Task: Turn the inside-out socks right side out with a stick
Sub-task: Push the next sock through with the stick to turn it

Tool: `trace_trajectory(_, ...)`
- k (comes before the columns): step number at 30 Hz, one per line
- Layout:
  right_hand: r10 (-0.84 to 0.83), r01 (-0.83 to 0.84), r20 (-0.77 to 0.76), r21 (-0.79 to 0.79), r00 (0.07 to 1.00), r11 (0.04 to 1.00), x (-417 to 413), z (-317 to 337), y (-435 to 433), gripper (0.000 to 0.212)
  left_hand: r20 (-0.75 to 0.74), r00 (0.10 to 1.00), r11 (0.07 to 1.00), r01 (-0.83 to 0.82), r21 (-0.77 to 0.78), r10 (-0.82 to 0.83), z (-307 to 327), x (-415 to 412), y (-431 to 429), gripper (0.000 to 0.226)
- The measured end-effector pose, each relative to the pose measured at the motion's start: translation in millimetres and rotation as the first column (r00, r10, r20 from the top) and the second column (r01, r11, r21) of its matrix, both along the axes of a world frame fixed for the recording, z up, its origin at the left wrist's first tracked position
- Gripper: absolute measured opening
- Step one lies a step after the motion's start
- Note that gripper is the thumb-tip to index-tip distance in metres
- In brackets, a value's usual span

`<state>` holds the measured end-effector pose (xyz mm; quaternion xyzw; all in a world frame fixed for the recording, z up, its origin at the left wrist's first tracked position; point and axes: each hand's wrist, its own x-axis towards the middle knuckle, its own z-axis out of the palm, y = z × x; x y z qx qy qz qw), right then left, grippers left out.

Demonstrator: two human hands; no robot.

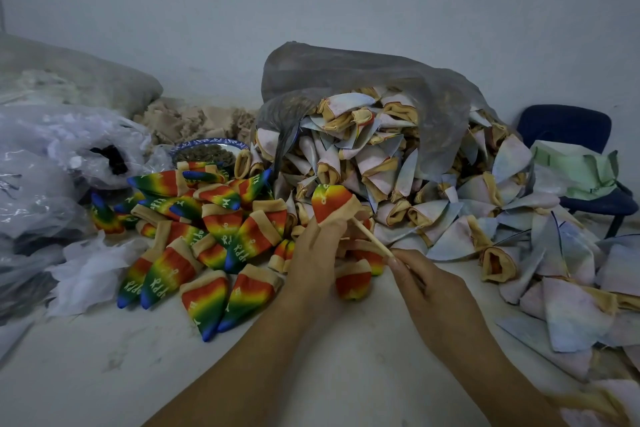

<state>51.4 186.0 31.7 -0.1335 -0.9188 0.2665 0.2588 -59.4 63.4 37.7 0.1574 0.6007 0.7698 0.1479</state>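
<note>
My left hand (317, 253) grips the tan cuff of a rainbow sock (330, 203), which stands up above my fingers with its red and yellow side showing. My right hand (420, 282) pinches the near end of a thin wooden stick (370, 236); the stick's far end runs up into the sock's cuff. A heap of pale inside-out socks (398, 170) with tan cuffs spills from a grey plastic bag (346, 73) behind and to the right. Several rainbow socks turned right side out (194, 239) lie to the left on the white table (242, 374).
Crumpled clear plastic bags (52, 156) fill the left side. A blue-rimmed bowl (207, 149) sits behind the rainbow socks, with beige cloth (187, 121) beyond it. A dark blue chair (568, 135) holding green cloth stands at the right by the wall.
</note>
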Motion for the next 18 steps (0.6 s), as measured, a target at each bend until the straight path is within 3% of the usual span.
trace_trajectory(4, -0.024, 0.022, 0.029, 0.066, 0.999, 0.998, 1.2, 0.7, 0.4, 0.032, 0.023, 1.000, 0.991, -0.010, 0.136, 0.007, 4.7, -1.5, -2.2, 0.072)
trace_trajectory(5, -0.022, 0.019, 0.032, 0.085, 0.999, 0.996, 1.7, 1.1, -0.3, 0.032, 0.034, 0.999, 0.988, -0.040, 0.149, 0.035, 4.6, -1.8, -4.0, 0.072)
trace_trajectory(12, 0.007, -0.004, -0.028, 0.104, 1.000, 0.995, 3.4, 4.8, -2.8, 0.043, 0.139, 0.987, 0.989, -0.098, 0.110, 0.082, 5.3, -5.2, -3.5, 0.031)
trace_trajectory(15, 0.008, -0.007, -0.007, 0.121, 1.000, 0.993, 4.3, 5.0, -1.9, 0.046, 0.032, 0.996, 0.988, -0.085, 0.127, 0.082, 6.7, -4.4, -5.6, 0.017)
trace_trajectory(18, 0.010, -0.009, -0.004, 0.116, 1.000, 0.993, 4.8, 6.0, -1.5, 0.049, -0.047, 0.998, 0.989, -0.030, 0.148, 0.038, 7.8, -4.1, -8.5, 0.025)
